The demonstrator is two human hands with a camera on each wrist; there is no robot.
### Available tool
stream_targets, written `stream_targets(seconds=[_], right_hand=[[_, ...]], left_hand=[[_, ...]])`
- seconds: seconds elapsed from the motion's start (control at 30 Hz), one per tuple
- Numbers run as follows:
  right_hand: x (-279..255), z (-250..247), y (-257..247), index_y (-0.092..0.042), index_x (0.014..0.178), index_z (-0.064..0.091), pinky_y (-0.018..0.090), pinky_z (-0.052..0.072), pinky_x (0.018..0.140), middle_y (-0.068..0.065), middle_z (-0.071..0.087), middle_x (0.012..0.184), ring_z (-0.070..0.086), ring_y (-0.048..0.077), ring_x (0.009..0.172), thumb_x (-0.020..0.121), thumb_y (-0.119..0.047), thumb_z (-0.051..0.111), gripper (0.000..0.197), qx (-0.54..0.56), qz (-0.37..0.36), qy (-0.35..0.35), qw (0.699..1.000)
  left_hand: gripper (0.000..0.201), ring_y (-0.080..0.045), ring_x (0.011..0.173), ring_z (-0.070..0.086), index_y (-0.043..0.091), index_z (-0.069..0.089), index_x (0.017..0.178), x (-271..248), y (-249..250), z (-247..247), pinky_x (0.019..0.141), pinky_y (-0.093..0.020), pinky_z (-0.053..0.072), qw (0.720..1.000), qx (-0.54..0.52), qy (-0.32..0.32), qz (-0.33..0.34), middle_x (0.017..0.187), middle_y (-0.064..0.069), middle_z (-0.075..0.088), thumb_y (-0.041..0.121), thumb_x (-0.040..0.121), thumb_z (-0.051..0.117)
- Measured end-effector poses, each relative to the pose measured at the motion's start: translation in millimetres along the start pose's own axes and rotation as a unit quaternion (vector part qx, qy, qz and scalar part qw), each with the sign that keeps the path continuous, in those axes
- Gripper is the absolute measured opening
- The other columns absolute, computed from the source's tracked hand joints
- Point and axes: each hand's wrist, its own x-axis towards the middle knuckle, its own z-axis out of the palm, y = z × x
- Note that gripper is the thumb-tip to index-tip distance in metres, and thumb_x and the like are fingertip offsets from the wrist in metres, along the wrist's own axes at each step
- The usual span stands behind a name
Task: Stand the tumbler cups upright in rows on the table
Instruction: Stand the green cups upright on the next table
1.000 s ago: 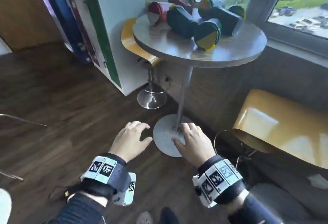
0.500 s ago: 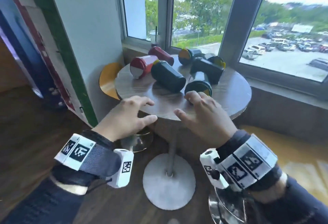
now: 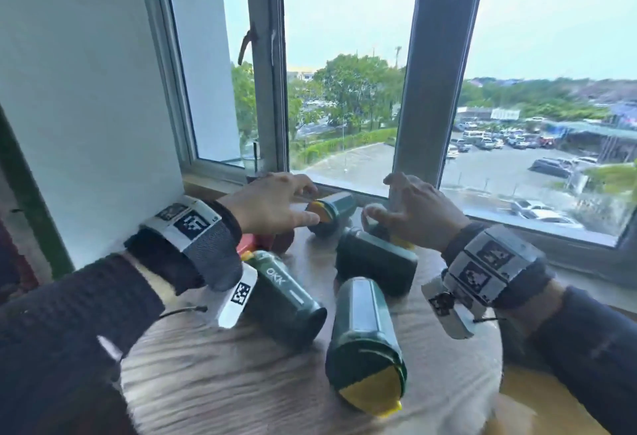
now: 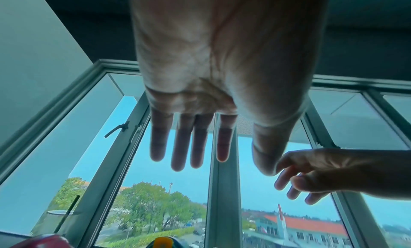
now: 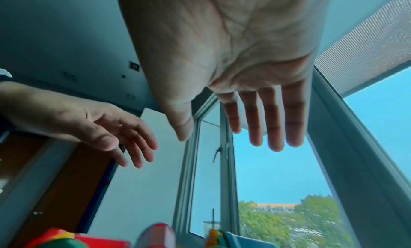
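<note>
We see our left hand [image 3: 272, 203] held over the far left part of the round wooden worktop [image 3: 213, 376], fingers straight and slightly spread, holding nothing; the left wrist view shows the same hand [image 4: 213, 72] with its palm flat and fingers extended. Our right hand [image 3: 413, 210] hovers over the far middle of the worktop, its fingers also loosely spread and empty, as the right wrist view of that hand [image 5: 233, 58] confirms.

All the tumbler cups lie on their sides. Near the front edge lies a dark green tumbler with a yellow lid [image 3: 365, 341], its lid towards us. Left of it, at the worktop's centre, lies a dark green tumbler with white lettering [image 3: 286, 296], its base towards us. Behind these lies a third dark green tumbler [image 3: 375, 265], just beside the first. At the far edge, under our left hand's fingertips, lies a green tumbler with a yellow and orange end [image 3: 331, 210]; we cannot tell whether the thumb touches it. A red tumbler [image 3: 265, 241] shows partly behind our left wrist. Another cup seems to lie under our right hand, mostly hidden.

Beyond the worktop stands a window [image 3: 344, 90].
</note>
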Motion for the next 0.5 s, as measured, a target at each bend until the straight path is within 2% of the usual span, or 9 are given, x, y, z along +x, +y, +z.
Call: stream_targets(seconds=[0.1,0.17,0.23,0.3,0.4,0.5], right_hand=[[35.7,8.9,23.7,-0.014,0.132,0.034,0.04,0.043,0.095,0.016,0.046,0.134,0.048,0.03,0.117,0.081,-0.06,0.051,0.071,-0.022,0.018,-0.036,0.999],[54.3,16.6,36.5,-0.015,0.133,0.033,0.042,0.043,0.096,0.015,0.044,0.136,0.048,0.03,0.118,0.078,-0.064,0.05,0.076,-0.037,0.032,-0.061,0.997],[70.0,25.5,47.4,-0.017,0.134,0.031,0.044,0.044,0.096,0.012,0.042,0.138,0.048,0.029,0.118,0.075,-0.069,0.05,0.081,-0.055,0.05,-0.088,0.993],[82.2,34.8,57.2,-0.018,0.135,0.03,0.044,0.043,0.097,0.011,0.041,0.14,0.047,0.028,0.12,0.072,-0.073,0.048,0.085,-0.074,0.066,-0.119,0.988],[96.7,47.8,69.2,-0.014,0.142,0.02,0.044,0.037,0.103,0.011,0.032,0.146,0.041,0.028,0.128,0.071,-0.078,0.043,0.098,-0.093,0.092,-0.182,0.975],[107.4,59.7,77.7,-0.013,0.143,0.016,0.042,0.035,0.104,0.012,0.031,0.147,0.038,0.029,0.13,0.069,-0.081,0.04,0.103,-0.096,0.115,-0.229,0.962]], left_hand=[[0.059,-0.017,0.103,0.049,0.022,0.042,0.132,53.3,-15.6,6.0,0.085,-0.025,0.034,0.998,0.04,-0.04,0.01,0.132,-0.007,0.052,0.051,0.083,0.059],[0.066,-0.02,0.111,0.048,0.019,0.037,0.136,85.8,-25.4,13.8,0.09,-0.027,0.036,0.996,0.062,-0.071,0.01,0.136,-0.009,0.049,0.053,0.083,0.057],[0.072,-0.027,0.123,0.046,0.016,0.032,0.138,115.6,-34.3,23.8,0.101,-0.037,0.038,0.992,0.077,-0.101,0.003,0.139,-0.013,0.044,0.054,0.082,0.056],[0.079,-0.03,0.125,0.044,0.014,0.028,0.14,141.1,-40.4,35.0,0.104,-0.043,0.039,0.988,0.089,-0.127,-0.005,0.14,-0.016,0.043,0.056,0.081,0.057],[0.087,-0.031,0.122,0.048,0.008,0.027,0.14,172.1,-45.9,53.8,0.102,-0.042,0.04,0.981,0.106,-0.164,-0.012,0.137,-0.017,0.047,0.06,0.078,0.058],[0.086,-0.033,0.112,0.054,0.004,0.031,0.136,194.7,-50.9,74.4,0.09,-0.035,0.044,0.977,0.119,-0.177,-0.019,0.127,-0.019,0.055,0.061,0.077,0.059]])
